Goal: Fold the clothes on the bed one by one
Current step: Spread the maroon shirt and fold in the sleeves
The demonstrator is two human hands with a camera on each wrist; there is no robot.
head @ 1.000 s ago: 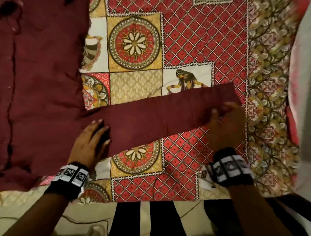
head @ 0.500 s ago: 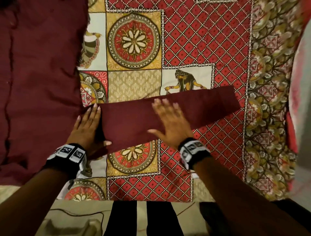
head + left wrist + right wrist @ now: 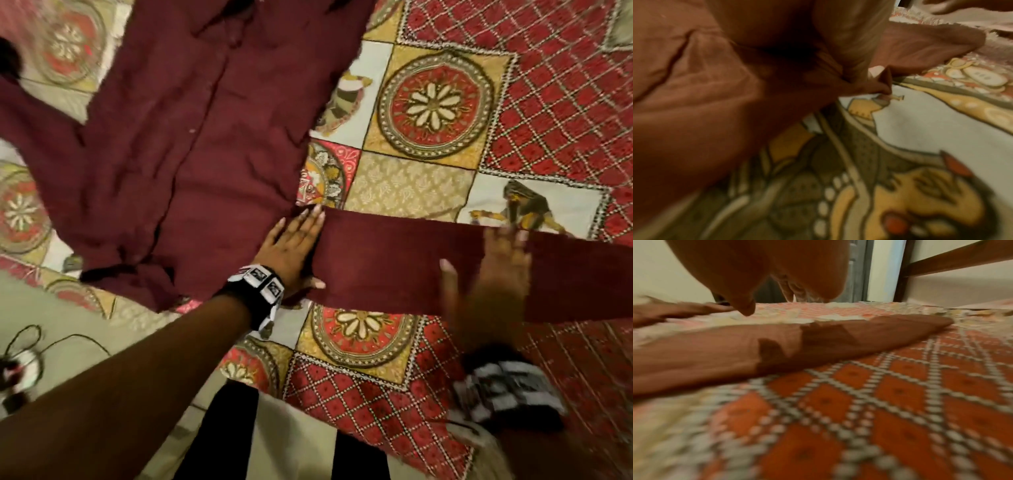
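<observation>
Since half a second ago, right hand (image 3: 493,274) shifted rightward along the sleeve; camera view swung left, exposing more of the shirt body.

Surface: bed covered by a patchwork-print cotton bedspread (image 3: 534,113), red diamond lattice with white dotted lines, gold medallion squares with cream flowers, pale panels bearing printed figures. Flat weave, lightly creased.

Room: cream wall and dark wooden rail (image 3: 953,262) beyond the far edge of the bed, seen in the right wrist view. Beige floor at lower left with a thin black cable (image 3: 61,342), blurred.

Task item: maroon long-sleeved button-front shirt (image 3: 191,164), matte woven cloth, spread flat on the left half of the bedspread, placket running up its middle, soft wrinkles across the body. Its long maroon sleeve (image 3: 394,263) lies straight out to the right as a flat band across the bedspread.

Left hand (image 3: 291,250): fingers straight and together, palm pressed flat where sleeve meets body.

Right hand: fingers spread wide and straight over the sleeve's middle, motion-blurred; contact with the cloth cannot be told.

Both wrists: black bands with white marker tiles (image 3: 260,287).
</observation>
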